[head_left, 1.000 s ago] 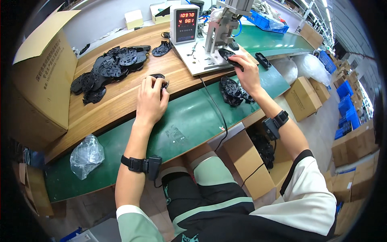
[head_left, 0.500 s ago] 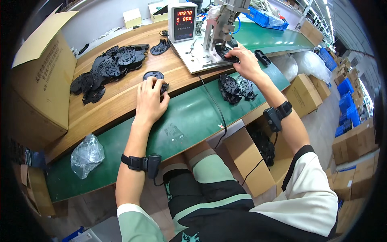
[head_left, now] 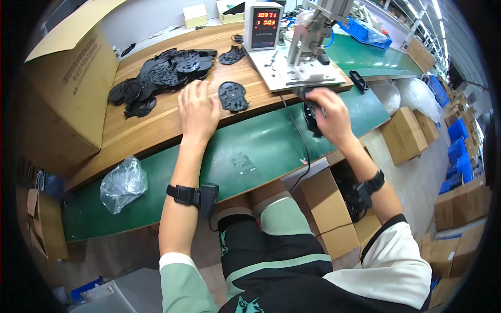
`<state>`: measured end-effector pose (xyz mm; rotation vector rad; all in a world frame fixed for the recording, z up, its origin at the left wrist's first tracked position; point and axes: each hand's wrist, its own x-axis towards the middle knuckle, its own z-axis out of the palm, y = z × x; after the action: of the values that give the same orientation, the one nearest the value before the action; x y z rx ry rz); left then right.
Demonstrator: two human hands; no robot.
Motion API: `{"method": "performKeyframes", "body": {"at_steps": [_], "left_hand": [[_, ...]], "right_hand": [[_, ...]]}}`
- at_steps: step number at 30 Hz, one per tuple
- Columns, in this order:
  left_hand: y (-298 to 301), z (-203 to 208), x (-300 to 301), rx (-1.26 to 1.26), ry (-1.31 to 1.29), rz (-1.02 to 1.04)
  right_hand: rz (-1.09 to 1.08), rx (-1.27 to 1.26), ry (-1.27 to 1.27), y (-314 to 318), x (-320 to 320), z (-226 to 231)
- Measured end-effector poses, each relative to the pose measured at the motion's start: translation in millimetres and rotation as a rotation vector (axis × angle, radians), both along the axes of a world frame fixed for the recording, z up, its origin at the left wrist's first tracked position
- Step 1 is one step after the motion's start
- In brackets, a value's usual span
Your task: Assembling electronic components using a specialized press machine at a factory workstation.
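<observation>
My left hand (head_left: 199, 110) rests over the wooden tabletop with its fingers stretched forward and nothing visible in them. Just right of it lies a single black plastic base (head_left: 233, 97), shaped like the bottom of a computer mouse. Beyond my fingertips spreads a heap of similar black parts (head_left: 166, 71). My right hand (head_left: 332, 116), blurred, is in front of the bench press (head_left: 309, 47), fingers curled on a black plastic part (head_left: 301, 93). Other black parts (head_left: 311, 121) show under that hand on the green surface, partly hidden by it.
A counter box (head_left: 264, 27) with red digits stands beside the press. A cable (head_left: 302, 136) hangs across the green bench (head_left: 250, 151). At left are a large carton (head_left: 68, 88) and a clear plastic bag (head_left: 124, 183). A narrow black piece (head_left: 358, 81) lies right of the press.
My right hand has come back from the press toward me with a black part. My left hand has let go of a black base and moved left of it. The counter's digits have changed.
</observation>
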<state>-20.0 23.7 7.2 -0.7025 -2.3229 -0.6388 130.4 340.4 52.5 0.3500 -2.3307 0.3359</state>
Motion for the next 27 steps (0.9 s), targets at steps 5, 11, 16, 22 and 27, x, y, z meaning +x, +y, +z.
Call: {"method": "performKeyframes", "body": {"at_steps": [5, 11, 16, 22, 27], "left_hand": [[-37, -13, -29, -0.035, -0.012, 0.390], [-43, -14, -38, -0.118, -0.217, 0.493], [-36, -8, -31, -0.117, -0.077, 0.401], [-49, 4, -32, 0.170, 0.072, 0.297], [-24, 23, -11, 0.352, 0.125, 0.251]], "right_hand": [[-0.001, 0.077, -0.178, -27, 22, -13], [0.149, 0.098, -0.164, -80, -23, -8], [0.319, 0.069, -0.205, -115, -89, -33], [0.290, 0.158, -0.302, -118, -78, -19], [0.143, -0.030, 0.013, -55, -34, 11]]}}
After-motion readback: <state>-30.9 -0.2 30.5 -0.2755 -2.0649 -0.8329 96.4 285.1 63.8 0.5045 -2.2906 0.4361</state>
